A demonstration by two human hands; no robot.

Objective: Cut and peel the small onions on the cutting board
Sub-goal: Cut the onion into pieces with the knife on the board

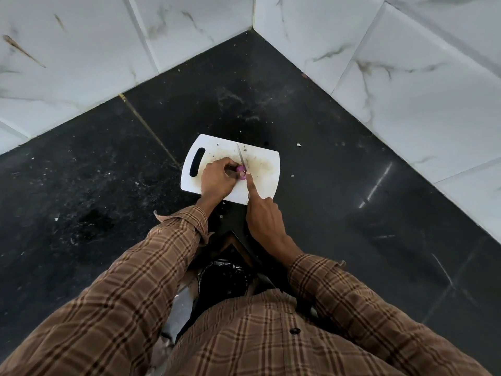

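One onion [240, 169] between both hands

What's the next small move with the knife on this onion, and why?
Probably press the knife straight down through the small purple onion. The blade already rests across it, the left hand pins it on the white cutting board, and the right hand has its forefinger along the spine.

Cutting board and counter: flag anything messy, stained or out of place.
The white cutting board has a brownish smear and dark specks near the knife. Pale scraps dot the black counter right of it. Nothing looks damaged.
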